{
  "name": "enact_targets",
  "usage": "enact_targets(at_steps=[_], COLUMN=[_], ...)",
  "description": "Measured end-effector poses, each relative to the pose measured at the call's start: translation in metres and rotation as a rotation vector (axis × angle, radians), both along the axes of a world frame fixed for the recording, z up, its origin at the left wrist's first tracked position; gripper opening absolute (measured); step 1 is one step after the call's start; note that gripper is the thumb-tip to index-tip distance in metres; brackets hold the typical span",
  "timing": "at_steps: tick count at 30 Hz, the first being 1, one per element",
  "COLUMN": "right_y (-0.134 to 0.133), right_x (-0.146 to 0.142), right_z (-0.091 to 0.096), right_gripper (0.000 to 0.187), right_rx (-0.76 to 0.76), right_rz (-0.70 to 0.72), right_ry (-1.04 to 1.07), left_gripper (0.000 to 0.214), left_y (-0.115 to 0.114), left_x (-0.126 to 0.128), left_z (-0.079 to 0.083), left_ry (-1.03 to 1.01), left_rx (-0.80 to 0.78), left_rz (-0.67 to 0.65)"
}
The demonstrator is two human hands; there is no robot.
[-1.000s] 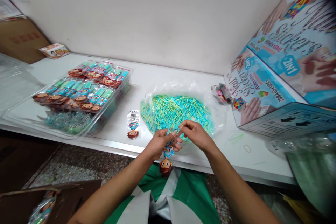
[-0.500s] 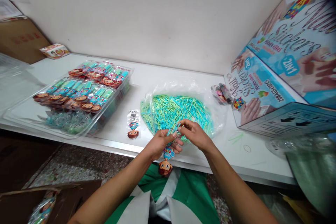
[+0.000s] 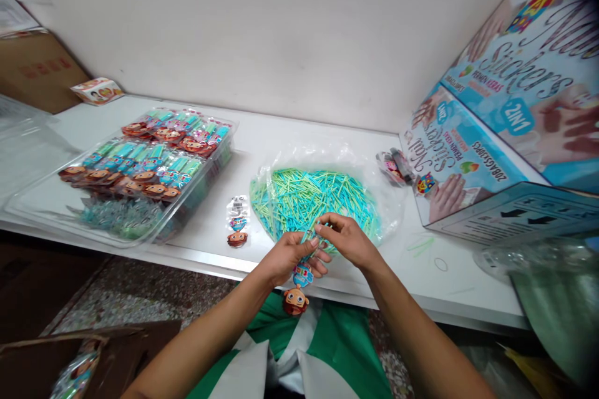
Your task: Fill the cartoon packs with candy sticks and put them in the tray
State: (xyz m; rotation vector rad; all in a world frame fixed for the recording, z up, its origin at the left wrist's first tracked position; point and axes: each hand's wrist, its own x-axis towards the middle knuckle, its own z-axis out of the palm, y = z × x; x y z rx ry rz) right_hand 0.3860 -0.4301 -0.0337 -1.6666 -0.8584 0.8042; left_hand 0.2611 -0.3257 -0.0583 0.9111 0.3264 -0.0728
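White bench (image 3: 290,131), filled tray (image 3: 28,206) left, spare packet (image 3: 238,221) mid; left hand (image 3: 285,255) clamps packet (image 3: 299,283) hanging off front edge, right hand (image 3: 350,243) pinches stick (image 3: 311,235) at its mouth, hands closer than a second ago, so stick looks further in.

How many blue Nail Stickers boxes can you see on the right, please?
2. The upper box fills the top right corner; the lower box is below it, on the white table, right of the bag of sticks. More may lie beyond the frame edge.
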Motion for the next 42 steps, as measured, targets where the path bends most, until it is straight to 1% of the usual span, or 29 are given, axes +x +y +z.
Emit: enact_targets(at_steps=[2,7,9,12,16,20,27,30,32,34,35,37,39,42], right_y=[0.0,-0.002,-0.002,-0.001,0.001,0.001,0.001,0.0,-0.004,-0.012,-0.016,-0.024,-0.026,-0.017], right_x=[0.0,0.003,0.003,0.0,-0.004,-0.003,-0.004,0.001,0.014,0.034,0.044,0.06,0.065,0.054], right_z=[-0.001,-0.002,-0.001,0.0,0.003,0.003,-0.002,0.002,0.004,0.002,-0.001,-0.012,-0.026,-0.047], right_gripper=[0.014,0.008,0.009,0.016,0.022,0.02,0.012,0.021,0.029,0.03,0.029,0.022,0.016,0.017], right_rx=[-0.012,-0.071,-0.07,-0.054,-0.004,0.005,-0.004,-0.01,-0.01,-0.05,-0.095,-0.228,-0.358,-0.49], right_rz=[0.012,0.0,-0.005,-0.012,-0.022,-0.037,-0.01,-0.021,-0.059,-0.121,-0.147,-0.162,-0.087,0.083], right_ry=[-0.009,-0.141,-0.12,-0.025,0.07,0.075,0.019,0.002,-0.028,-0.092,-0.139,-0.358,-0.589,-0.838], left_gripper=[0.035,0.035,0.034,0.033,0.032,0.034,0.039,0.04,0.041,0.042,0.042,0.041,0.04,0.04], left_y=[0.0,-0.003,-0.003,-0.002,-0.002,-0.002,-0.003,-0.003,0.0,0.004,0.007,0.011,0.012,0.011], left_x=[0.0,0.0,0.0,0.001,0.0,-0.001,-0.001,-0.001,-0.002,-0.004,-0.005,-0.006,-0.007,-0.008], left_z=[-0.001,0.001,0.001,0.001,-0.001,-0.001,-0.001,-0.002,-0.002,-0.001,-0.001,0.0,0.0,-0.004], left_ry=[-0.002,-0.043,-0.035,-0.025,-0.024,-0.017,-0.011,-0.001,0.018,0.044,0.058,0.083,0.102,0.115], left_rx=[-0.006,-0.018,-0.041,-0.072,-0.073,-0.062,-0.053,-0.059,-0.037,-0.003,0.01,0.021,0.018,0.005], left_rz=[-0.007,0.013,0.011,-0.008,-0.035,-0.037,-0.039,-0.05,-0.026,0.027,0.054,0.097,0.115,0.109])
